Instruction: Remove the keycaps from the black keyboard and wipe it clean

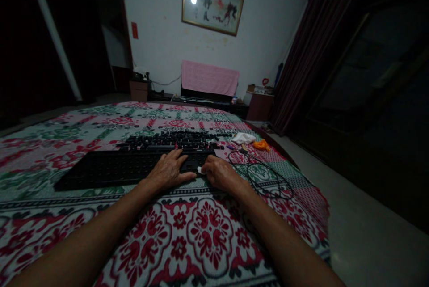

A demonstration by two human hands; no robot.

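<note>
A black keyboard lies flat on the patterned cloth, its keycaps off over most of the part I can see. My left hand rests on its right half, fingers spread and thumb stretched to the right. At the keyboard's right end, my right hand has its fingers pinched around a small white piece, which looks like tissue or cloth. That piece touches or hovers just over the keyboard; I cannot tell which. Beyond the far edge, loose black keycaps are spread in rows.
A coiled black cable lies to the right. Near it are a crumpled white tissue or cloth and an orange crumpled item. The red, green and white cloth covers the surface, whose edge drops to the floor on the right.
</note>
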